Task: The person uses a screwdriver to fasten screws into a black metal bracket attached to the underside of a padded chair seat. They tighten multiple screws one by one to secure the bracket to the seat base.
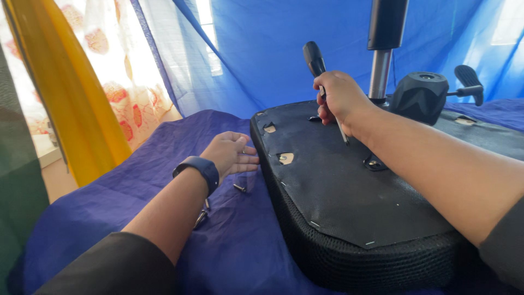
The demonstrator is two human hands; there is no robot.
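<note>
Right hand (pixel 339 98) is gripping the screwdriver (pixel 316 61) by its stiff black handle; left hand (pixel 232 154), fingers loosely open, is hovering over a small, probably slippery screw (pixel 239 188).

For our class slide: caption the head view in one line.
Right hand holds a screwdriver over an upturned seat; left hand reaches for screws.

Bright daylight pours through the curtains (pixel 125 82) at upper left, washing them out; edges bend slightly, centre stays sharp.

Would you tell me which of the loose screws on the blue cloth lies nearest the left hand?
The short screw just below the left hand fingertips, beside the seat edge. The other screws lie farther back, beside the forearm.
</note>
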